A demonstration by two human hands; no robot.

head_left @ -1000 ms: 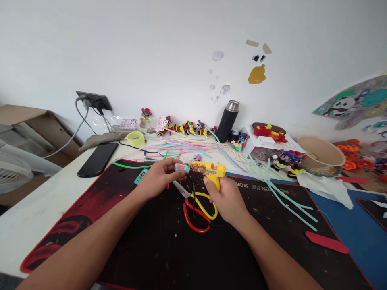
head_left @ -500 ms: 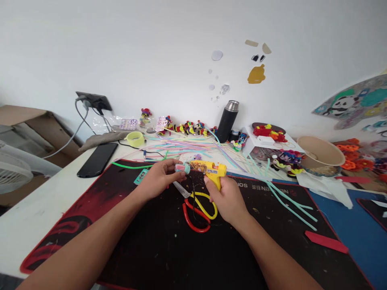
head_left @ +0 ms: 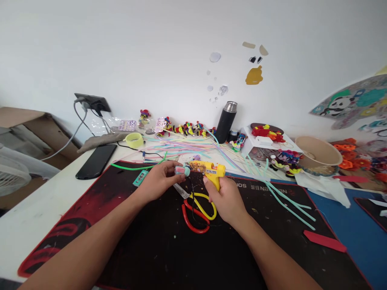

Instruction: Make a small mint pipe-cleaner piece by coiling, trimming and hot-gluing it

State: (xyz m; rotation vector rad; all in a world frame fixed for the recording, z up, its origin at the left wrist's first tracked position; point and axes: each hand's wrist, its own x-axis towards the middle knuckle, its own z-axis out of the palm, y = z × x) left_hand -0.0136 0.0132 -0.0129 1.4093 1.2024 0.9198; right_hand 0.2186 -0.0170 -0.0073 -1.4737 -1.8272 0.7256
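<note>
Between the fingertips of my left hand (head_left: 163,179) is a small pink and mint-green fuzzy piece (head_left: 182,170), its exact kind too small to make out. My right hand (head_left: 228,197) is wrapped round the handle of a yellow glue gun (head_left: 208,169). The gun's nozzle points left and lies close to the fuzzy piece; whether they touch I cannot tell. Below, on the mat, lie scissors (head_left: 196,225) with one red and one yellow handle loop, their blades partly under my left hand. A dark cord runs down past the scissors.
The dark mat (head_left: 145,249) covers the front of the table. A black phone (head_left: 96,162) and yellow-green tape roll (head_left: 134,139) lie left. Behind are pipe cleaners (head_left: 181,146), a black flask (head_left: 226,122) and several small figures. Right stand a white box (head_left: 258,141) and beige bowl (head_left: 317,150).
The fuzzy piece is turned slightly in my left fingertips, showing more of its mint-green end beside the nozzle. The whole view has shifted a little; my right hand keeps its hold.
</note>
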